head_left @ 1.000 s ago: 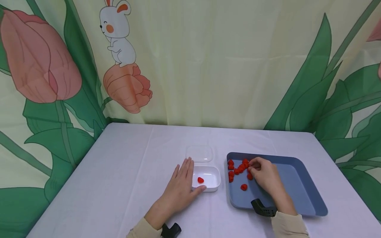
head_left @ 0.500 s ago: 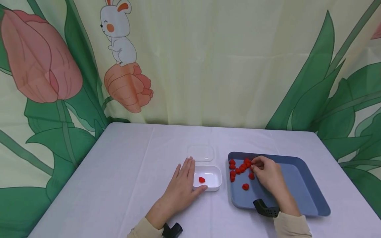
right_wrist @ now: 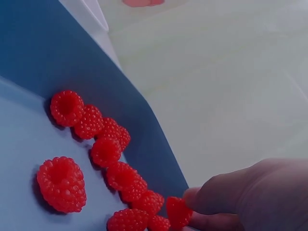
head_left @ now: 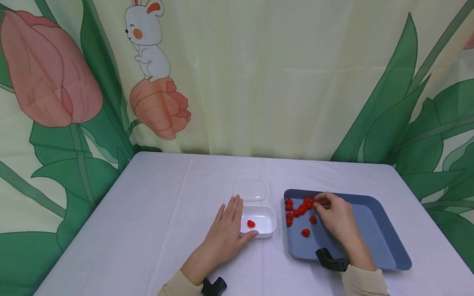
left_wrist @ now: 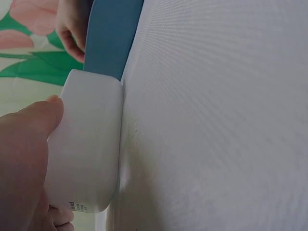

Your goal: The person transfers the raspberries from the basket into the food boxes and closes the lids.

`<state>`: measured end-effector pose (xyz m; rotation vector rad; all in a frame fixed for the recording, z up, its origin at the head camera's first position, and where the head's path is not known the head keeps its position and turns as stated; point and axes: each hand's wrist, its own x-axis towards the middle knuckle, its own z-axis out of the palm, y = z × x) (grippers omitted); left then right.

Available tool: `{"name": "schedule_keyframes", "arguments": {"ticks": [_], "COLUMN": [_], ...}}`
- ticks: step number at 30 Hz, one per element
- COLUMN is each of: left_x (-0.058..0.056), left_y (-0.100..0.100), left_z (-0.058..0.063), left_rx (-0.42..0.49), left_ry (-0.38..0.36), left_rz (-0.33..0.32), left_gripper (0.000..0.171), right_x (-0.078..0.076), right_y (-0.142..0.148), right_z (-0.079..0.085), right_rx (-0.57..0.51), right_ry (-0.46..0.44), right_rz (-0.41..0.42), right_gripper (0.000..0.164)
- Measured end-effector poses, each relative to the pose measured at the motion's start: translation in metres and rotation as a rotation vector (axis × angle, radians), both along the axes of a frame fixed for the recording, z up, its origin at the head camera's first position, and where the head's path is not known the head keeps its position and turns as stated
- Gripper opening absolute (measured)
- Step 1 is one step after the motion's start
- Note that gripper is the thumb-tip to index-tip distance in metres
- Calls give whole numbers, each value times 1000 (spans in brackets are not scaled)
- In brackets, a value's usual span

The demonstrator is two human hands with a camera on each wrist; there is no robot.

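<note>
My left hand (head_left: pixel 224 236) lies with straight fingers along the left side of a small white container (head_left: pixel 264 220). Its thumb touches the near rim, as the left wrist view shows on the container's wall (left_wrist: pixel 86 139). One raspberry (head_left: pixel 251 223) sits inside. Over the blue tray (head_left: pixel 370 242), my right hand (head_left: pixel 337 218) pinches a raspberry (right_wrist: pixel 178 211) between thumb and finger at the end of a row. Several other raspberries (right_wrist: pixel 107 151) line the tray's left part, and a single raspberry (right_wrist: pixel 61 185) lies apart from them.
A clear plastic lid (head_left: pixel 249 190) lies flat behind the white container. A white cloth (head_left: pixel 148 213) covers the table. Behind the table hangs a curtain (head_left: pixel 259 82) printed with tulips and a rabbit.
My right hand has shifted slightly right, away from the raspberry below it in the tray. The left hand keeps its place on the container.
</note>
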<state>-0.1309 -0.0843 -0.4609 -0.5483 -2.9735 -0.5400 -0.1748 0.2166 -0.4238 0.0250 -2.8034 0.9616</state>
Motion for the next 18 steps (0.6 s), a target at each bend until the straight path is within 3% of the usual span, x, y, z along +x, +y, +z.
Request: {"name": "schedule_keyframes", "arguments": {"ticks": [18], "left_x": [-1], "left_y": [-1], "left_z": [-4], "left_rx": [-17], "left_ry": [13], "left_rz": [-2], "left_gripper": [94], "right_x": [2], "right_y": [-4], "right_z": [2], "right_rx": [1], "right_ry": [52], "right_rz": [1], "right_gripper": [17]}}
